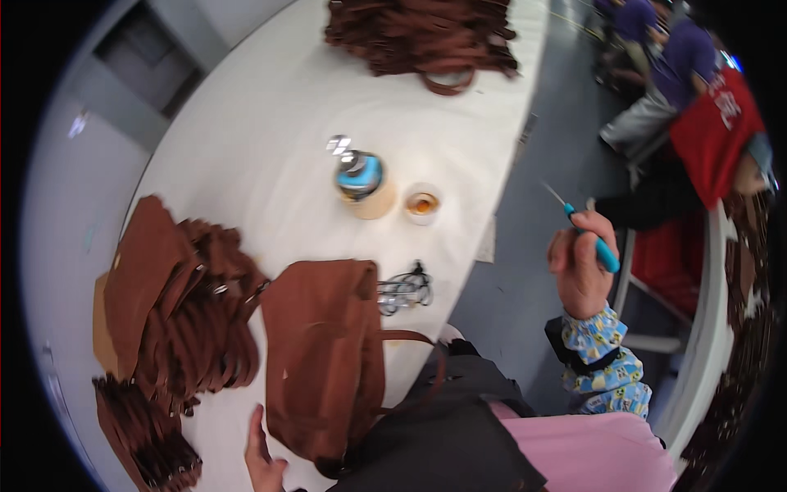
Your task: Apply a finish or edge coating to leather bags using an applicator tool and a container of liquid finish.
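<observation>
My right hand [584, 266], raised over the walkway right of the white table, grips a teal-handled tool [605, 250] with a thin pointed tip. My left hand [266, 463] is low at the table's near end, fingers apart, beside a brown bag [320, 353] lying on the tabletop, its strap trailing right. A tangle of dark cord and metal pieces [403, 291] lies at the bag's right. Beyond it stand a bottle with a blue label [361, 180] and a small cup of amber stuff [422, 205].
Piles of brown straps and pieces lie at the left [184, 320] and far end [418, 41] of the table [221, 139]. People in purple [680, 61] are beyond the grey walkway [541, 139]. A red cloth [721, 123] and a white frame [697, 385] border the right.
</observation>
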The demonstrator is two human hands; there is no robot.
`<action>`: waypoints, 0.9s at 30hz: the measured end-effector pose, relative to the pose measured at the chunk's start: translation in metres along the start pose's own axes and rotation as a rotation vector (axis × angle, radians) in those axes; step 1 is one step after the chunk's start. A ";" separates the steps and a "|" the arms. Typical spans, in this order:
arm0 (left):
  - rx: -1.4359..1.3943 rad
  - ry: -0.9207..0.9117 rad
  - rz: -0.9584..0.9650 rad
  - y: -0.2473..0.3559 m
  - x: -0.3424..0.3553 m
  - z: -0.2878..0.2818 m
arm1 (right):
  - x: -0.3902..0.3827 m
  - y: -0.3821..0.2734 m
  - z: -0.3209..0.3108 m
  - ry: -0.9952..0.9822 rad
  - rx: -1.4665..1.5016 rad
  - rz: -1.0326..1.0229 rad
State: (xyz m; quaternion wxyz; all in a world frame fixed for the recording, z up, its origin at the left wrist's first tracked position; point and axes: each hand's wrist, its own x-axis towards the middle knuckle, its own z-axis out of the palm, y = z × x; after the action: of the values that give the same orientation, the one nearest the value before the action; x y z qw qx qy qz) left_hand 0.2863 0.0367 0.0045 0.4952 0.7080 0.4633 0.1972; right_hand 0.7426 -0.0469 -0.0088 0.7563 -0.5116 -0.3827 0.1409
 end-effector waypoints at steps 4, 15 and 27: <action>0.411 -0.309 -0.072 0.032 0.009 0.073 | -0.048 0.026 -0.081 0.316 -0.413 0.077; 0.651 -0.117 0.278 -0.122 0.006 0.085 | -0.362 0.022 -0.238 0.802 -1.085 0.506; 0.604 -0.127 0.210 -0.171 0.028 0.163 | -0.599 0.059 -0.286 0.208 -1.532 1.557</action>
State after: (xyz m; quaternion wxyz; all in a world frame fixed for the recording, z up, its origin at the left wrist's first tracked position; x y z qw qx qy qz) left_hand 0.3412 -0.0104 -0.2220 0.2674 0.8778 0.3935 0.0565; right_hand 0.5600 -0.5735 -0.3731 -0.0296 -0.9569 0.1247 0.2607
